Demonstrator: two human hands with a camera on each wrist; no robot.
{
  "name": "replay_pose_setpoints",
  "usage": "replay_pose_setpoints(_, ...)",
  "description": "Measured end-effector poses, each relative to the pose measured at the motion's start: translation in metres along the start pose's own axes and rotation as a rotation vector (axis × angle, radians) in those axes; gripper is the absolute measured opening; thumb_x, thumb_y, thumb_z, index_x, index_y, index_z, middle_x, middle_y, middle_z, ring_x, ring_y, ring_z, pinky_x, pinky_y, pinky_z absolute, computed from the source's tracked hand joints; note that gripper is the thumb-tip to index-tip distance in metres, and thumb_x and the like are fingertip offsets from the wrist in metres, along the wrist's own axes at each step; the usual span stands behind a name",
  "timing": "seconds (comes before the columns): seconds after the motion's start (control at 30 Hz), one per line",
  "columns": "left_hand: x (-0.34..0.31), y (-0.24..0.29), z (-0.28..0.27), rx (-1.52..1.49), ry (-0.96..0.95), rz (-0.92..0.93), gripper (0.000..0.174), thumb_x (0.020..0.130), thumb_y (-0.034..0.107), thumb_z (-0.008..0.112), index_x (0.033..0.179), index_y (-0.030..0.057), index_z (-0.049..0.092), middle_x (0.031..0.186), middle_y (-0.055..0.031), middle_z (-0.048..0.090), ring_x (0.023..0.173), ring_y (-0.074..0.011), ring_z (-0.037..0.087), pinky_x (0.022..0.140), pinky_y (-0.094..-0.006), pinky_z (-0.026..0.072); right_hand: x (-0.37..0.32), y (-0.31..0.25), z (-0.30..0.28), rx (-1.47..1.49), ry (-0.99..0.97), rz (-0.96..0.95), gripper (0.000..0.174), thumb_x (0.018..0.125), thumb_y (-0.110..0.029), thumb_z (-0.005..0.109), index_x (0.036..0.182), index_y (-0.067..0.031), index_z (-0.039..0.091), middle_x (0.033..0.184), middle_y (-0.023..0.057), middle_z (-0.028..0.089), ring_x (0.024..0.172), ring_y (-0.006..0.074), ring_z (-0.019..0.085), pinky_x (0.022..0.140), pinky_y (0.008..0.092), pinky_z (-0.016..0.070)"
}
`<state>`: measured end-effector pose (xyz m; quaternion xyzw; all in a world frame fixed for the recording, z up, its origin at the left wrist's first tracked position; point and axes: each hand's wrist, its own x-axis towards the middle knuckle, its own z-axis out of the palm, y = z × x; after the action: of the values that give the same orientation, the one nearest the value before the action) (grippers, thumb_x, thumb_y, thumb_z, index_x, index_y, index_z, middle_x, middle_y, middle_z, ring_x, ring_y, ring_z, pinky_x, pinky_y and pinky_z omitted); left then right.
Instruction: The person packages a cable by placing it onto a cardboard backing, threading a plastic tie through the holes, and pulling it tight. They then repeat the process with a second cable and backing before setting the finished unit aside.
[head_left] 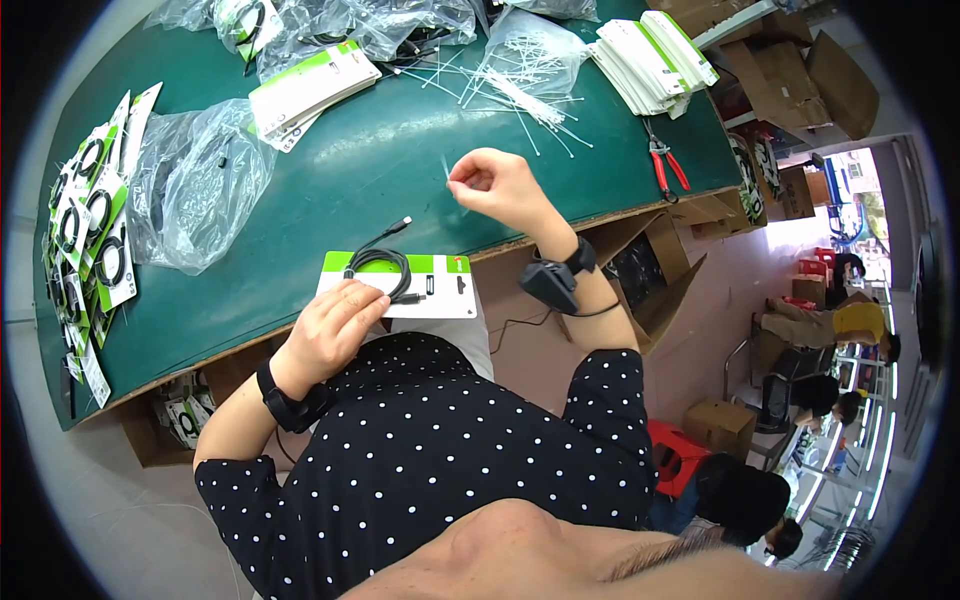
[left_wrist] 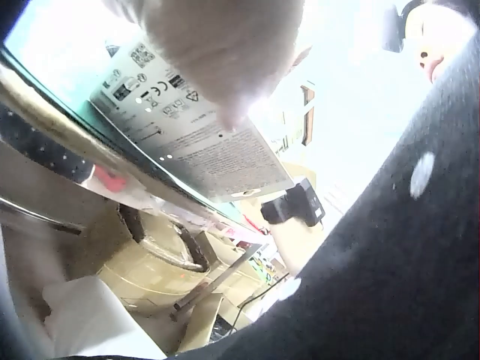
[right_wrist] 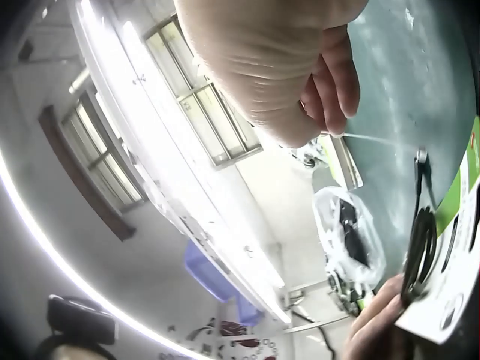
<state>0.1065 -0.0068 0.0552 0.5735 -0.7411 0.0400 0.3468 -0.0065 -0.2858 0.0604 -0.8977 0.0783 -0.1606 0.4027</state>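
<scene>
My left hand (head_left: 333,332) holds a white and green packaging card (head_left: 452,299) at the table's front edge, fingers lying over its lower left part. A coiled black cable (head_left: 400,262) lies on the card, partly under those fingers, one connector end sticking out over the table. The card's printed back (left_wrist: 217,157) shows in the left wrist view. Above and to the right of the card, my right hand (head_left: 508,192) pinches a thin whitish cable tie (right_wrist: 379,140) between thumb and fingers. The tie is blurred in the head view.
Loose white cable ties (head_left: 525,95) lie at the back, near stacked cards (head_left: 310,90) and another card pile (head_left: 650,62). Red-handled cutters (head_left: 664,170) rest at the right edge. Carded cables (head_left: 95,220) are heaped at left beside a clear plastic bag (head_left: 200,190). Cardboard boxes (head_left: 655,285) stand below.
</scene>
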Motion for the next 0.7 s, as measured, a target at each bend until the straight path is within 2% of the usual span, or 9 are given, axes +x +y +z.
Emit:
replay_pose_setpoints(0.07,0.004,-0.001,-0.002,-0.020,0.014,-0.052,0.032,0.068,-0.001,0.064,0.100,-0.0061,0.062,0.094,-0.0161,0.062,0.084,-0.0310,0.063,0.078,-0.0398,0.0535,-0.008,-0.011,-0.002,0.714,0.085,0.367,0.007,0.084,-0.003,0.066,0.088,0.0021,0.065,0.086,0.0090,0.067,0.071,0.0153,0.064,0.061,0.0232,0.0507)
replay_pose_setpoints(0.23,0.018,-0.003,-0.002,-0.035,0.079,-0.144,0.029,0.071,-0.004,0.067,0.099,-0.0026,0.062,0.095,-0.0146,0.064,0.083,-0.0307,0.064,0.073,-0.0381,0.0531,-0.026,-0.018,-0.010,0.898,0.162,0.323,0.009,0.089,-0.005,0.063,0.092,0.0031,0.066,0.091,0.0098,0.067,0.073,0.0123,0.064,0.060,0.0223,0.0500)
replay_pose_setpoints(0.33,0.024,-0.006,-0.002,-0.034,0.092,-0.188,0.024,0.074,-0.003,0.068,0.097,-0.0015,0.063,0.094,-0.0138,0.065,0.082,-0.0298,0.065,0.071,-0.0368,0.0532,-0.034,-0.029,-0.013,1.076,0.310,0.307,0.009,0.088,-0.003,0.063,0.094,0.0034,0.066,0.090,0.0124,0.067,0.072,0.0141,0.064,0.058,0.0230,0.0499)
replay_pose_setpoints(0.5,0.037,-0.010,-0.006,-0.075,0.100,-0.333,0.020,0.076,-0.003,0.068,0.095,0.0007,0.066,0.092,-0.0142,0.068,0.082,-0.0297,0.067,0.072,-0.0343,0.0540,-0.043,-0.033,-0.016,1.122,0.402,0.227,0.009,0.088,-0.003,0.063,0.095,0.0024,0.066,0.089,0.0147,0.068,0.070,0.0151,0.064,0.056,0.0239,0.0497)
replay_pose_setpoints(0.7,0.049,-0.013,-0.006,-0.084,0.117,-0.354,0.014,0.078,-0.001,0.068,0.092,0.0003,0.065,0.088,-0.0137,0.068,0.076,-0.0298,0.066,0.068,-0.0340,0.0538,-0.047,-0.041,-0.011,1.126,0.521,0.239,0.009,0.088,-0.003,0.064,0.095,0.0013,0.067,0.087,0.0157,0.068,0.067,0.0151,0.064,0.055,0.0242,0.0496)
